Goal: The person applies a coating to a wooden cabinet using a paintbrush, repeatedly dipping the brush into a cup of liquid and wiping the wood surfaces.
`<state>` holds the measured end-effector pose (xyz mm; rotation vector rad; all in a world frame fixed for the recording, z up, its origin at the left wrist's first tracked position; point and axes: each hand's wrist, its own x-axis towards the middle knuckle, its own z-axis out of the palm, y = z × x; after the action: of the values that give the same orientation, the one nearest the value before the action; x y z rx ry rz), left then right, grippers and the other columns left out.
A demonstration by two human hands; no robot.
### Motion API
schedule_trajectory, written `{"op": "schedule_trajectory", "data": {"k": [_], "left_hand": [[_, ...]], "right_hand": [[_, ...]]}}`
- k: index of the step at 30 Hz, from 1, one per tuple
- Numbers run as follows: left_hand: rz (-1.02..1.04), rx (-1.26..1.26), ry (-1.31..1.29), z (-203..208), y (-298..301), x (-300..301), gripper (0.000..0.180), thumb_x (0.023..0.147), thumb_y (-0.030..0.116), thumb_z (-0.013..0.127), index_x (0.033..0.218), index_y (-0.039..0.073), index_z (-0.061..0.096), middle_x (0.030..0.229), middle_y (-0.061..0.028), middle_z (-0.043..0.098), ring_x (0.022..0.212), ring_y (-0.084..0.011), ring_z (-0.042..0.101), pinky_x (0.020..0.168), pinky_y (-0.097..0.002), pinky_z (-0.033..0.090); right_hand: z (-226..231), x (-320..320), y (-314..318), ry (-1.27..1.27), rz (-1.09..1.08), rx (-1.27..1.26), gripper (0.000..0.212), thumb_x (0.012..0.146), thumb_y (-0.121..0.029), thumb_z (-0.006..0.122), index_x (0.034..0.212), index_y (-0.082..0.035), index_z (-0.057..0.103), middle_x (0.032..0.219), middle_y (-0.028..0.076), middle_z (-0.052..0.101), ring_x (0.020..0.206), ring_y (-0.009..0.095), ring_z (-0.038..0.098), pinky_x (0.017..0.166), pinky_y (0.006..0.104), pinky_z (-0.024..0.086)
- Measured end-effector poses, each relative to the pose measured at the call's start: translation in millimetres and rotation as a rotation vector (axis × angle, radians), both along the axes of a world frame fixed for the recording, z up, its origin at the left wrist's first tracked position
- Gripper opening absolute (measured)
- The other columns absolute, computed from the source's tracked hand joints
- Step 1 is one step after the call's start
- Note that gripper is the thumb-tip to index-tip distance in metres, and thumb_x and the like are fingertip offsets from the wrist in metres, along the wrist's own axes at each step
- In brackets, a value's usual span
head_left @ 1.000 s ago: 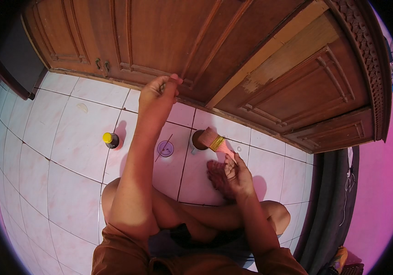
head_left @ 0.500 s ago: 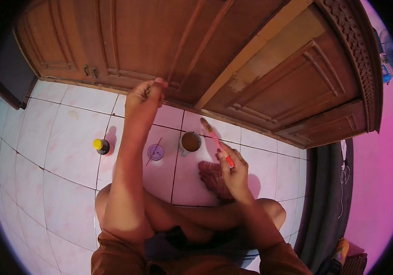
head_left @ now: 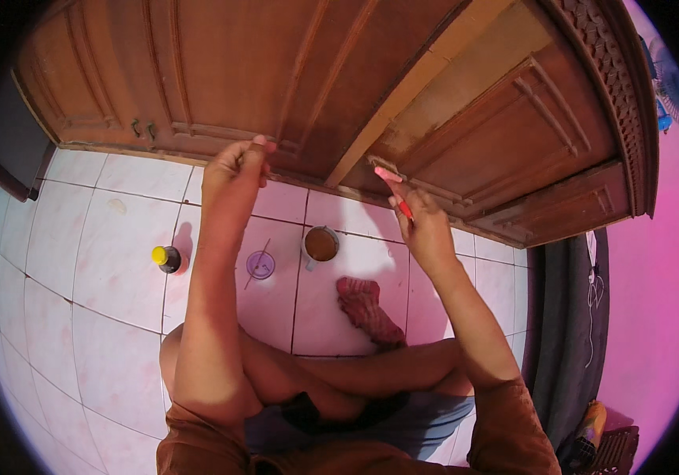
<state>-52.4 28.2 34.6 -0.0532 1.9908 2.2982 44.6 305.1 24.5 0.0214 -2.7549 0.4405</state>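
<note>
My right hand grips a paintbrush with a pink and red handle. Its bristle end is at the lower left corner of the right-hand panel of a brown wooden cabinet; whether it touches is hard to tell. My left hand is raised before the cabinet with fingers curled in, and anything inside them is hidden. Between my forearms, a mug of brown liquid stands on the floor. Beside it is a round purple lid or tub with a thin stick across it.
Left of my left forearm stands a dark bottle with a yellow cap. My bare foot and crossed legs lie on the white tiled floor. At the far right are a dark curtain-like strip, a white cord and a blue fan.
My right hand has carried the paintbrush up and forward, from beside the mug to the cabinet panel. The left hand keeps its curled pose. The whole view has shifted slightly.
</note>
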Motion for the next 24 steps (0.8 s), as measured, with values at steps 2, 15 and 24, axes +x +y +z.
{"op": "schedule_trajectory", "data": {"k": [2, 15, 24], "left_hand": [[-0.006, -0.010, 0.004, 2, 2, 0, 0.030, 0.101, 0.034, 0.059, 0.099, 0.007, 0.072, 0.074, 0.0043, 0.056, 0.066, -0.0048, 0.047, 0.059, -0.0213, 0.037], [-0.012, 0.015, 0.007, 2, 5, 0, 0.031, 0.101, 0.030, 0.060, 0.100, 0.002, 0.072, 0.072, 0.0028, 0.055, 0.067, -0.0055, 0.048, 0.061, -0.0223, 0.038], [-0.016, -0.010, 0.004, 1, 3, 1, 0.031, 0.101, 0.031, 0.060, 0.100, 0.003, 0.073, 0.072, 0.0028, 0.055, 0.068, -0.0057, 0.048, 0.062, -0.0226, 0.038]], "right_hand": [[17, -4, 5, 0.080, 0.063, 0.046, 0.031, 0.096, -0.019, 0.065, 0.126, -0.012, 0.065, 0.095, 0.019, 0.065, 0.082, 0.041, 0.067, 0.071, 0.0490, 0.054], [19, 5, -7, 0.087, 0.113, 0.042, 0.032, 0.096, -0.015, 0.064, 0.128, -0.017, 0.064, 0.095, 0.020, 0.067, 0.088, 0.039, 0.068, 0.075, 0.0469, 0.056], [34, -16, -4, -0.009, 0.074, 0.020, 0.032, 0.097, -0.017, 0.063, 0.129, -0.017, 0.064, 0.099, 0.019, 0.068, 0.091, 0.037, 0.069, 0.077, 0.0463, 0.057]]}}
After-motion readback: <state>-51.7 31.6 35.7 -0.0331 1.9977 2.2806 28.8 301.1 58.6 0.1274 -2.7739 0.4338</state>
